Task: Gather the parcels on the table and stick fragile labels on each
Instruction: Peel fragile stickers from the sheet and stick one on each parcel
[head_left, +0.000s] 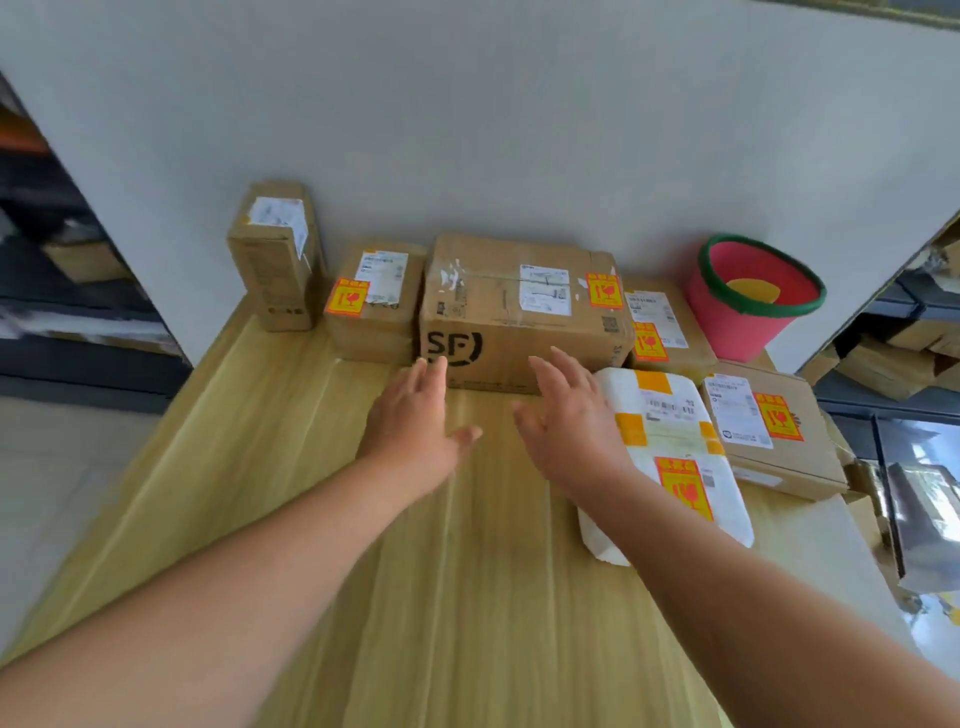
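Parcels stand gathered along the far side of the wooden table (311, 519) by the wall: a tall box (272, 260) far left, a small box (374, 306), a large SF box (519, 312) and another box (660, 332) beside it. A flat box (774, 431) and a white mailer (670, 447) lie nearer on the right. Orange fragile labels (604, 291) show on five of them. A pink bucket (748, 296) stands far right. The left hand (415, 415) and right hand (566, 421) reach forward, fingers straight and spread, holding nothing, just short of the SF box. The right hand overlaps the mailer's left edge.
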